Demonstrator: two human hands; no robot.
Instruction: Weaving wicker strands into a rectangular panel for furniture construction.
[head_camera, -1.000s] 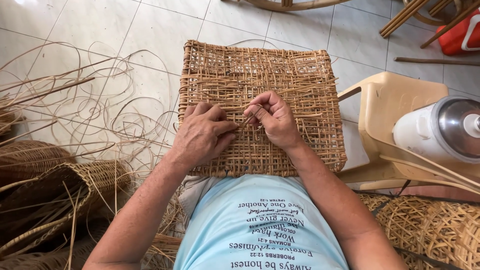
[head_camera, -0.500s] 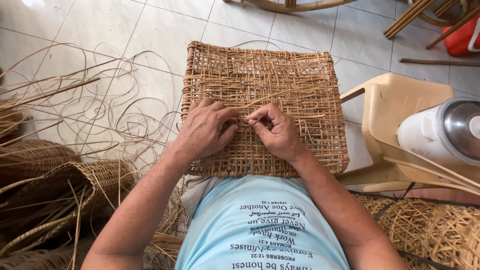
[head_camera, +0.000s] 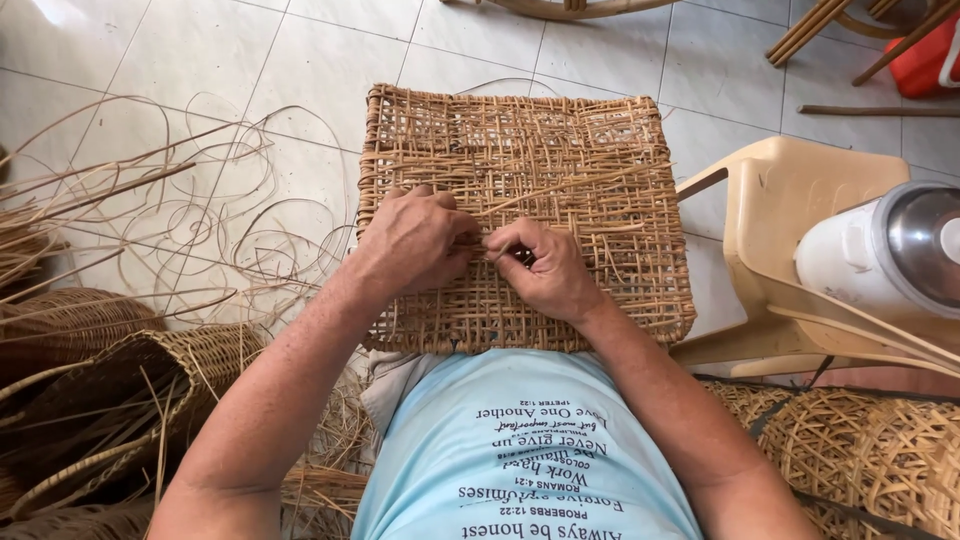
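Note:
A square woven rattan panel (head_camera: 590, 160) rests on my lap, its open lattice facing up. My left hand (head_camera: 415, 240) lies flat on the panel's near left part, fingers curled onto the weave. My right hand (head_camera: 545, 270) sits beside it, thumb and fingers pinching a thin rattan strip (head_camera: 570, 185) that runs diagonally up to the right across the panel. The two hands almost touch at the fingertips.
Loose rattan strands (head_camera: 180, 230) curl over the tiled floor at left. Woven baskets (head_camera: 120, 370) lie at lower left, another wicker piece (head_camera: 860, 450) at lower right. A cream plastic chair (head_camera: 790, 200) holds a white jug with a metal lid (head_camera: 880, 255). Wooden sticks lie at top right.
Both hands have shifted slightly toward me along the panel while working the strip; the right hand's pinch has closed next to the left fingertips. The panel has stayed in place.

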